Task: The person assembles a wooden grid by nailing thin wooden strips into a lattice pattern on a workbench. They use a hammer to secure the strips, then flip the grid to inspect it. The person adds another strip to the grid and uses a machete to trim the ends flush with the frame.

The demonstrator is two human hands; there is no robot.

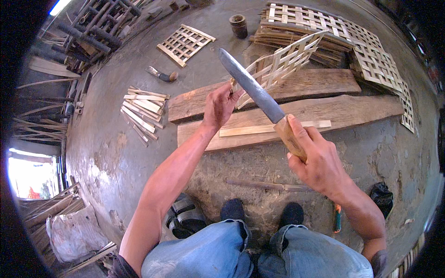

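Note:
In my left hand [219, 105], the fingers pinch the near edge of a woven lattice panel [292, 59] of pale split-wood or bamboo strips, tilted up off the boards. My right hand [320, 160] is wrapped round the wooden handle of a large knife [252, 88]. Its broad blade points up and to the left, crossing in front of the panel; whether it touches the panel I cannot tell. Below lie two thick wooden planks, a far one [324, 83] and a near one [361, 110]. A loose pale strip [273, 129] rests on the near plank.
Cut strips [144, 109] lie left of the planks. Beyond are a curved-handled tool [161, 74], a small lattice [185, 44], a brown pot [238, 27] and stacked lattice panels [380, 65]. Near my feet are a stick [264, 185], sandals [183, 215] and a green-handled tool [337, 218].

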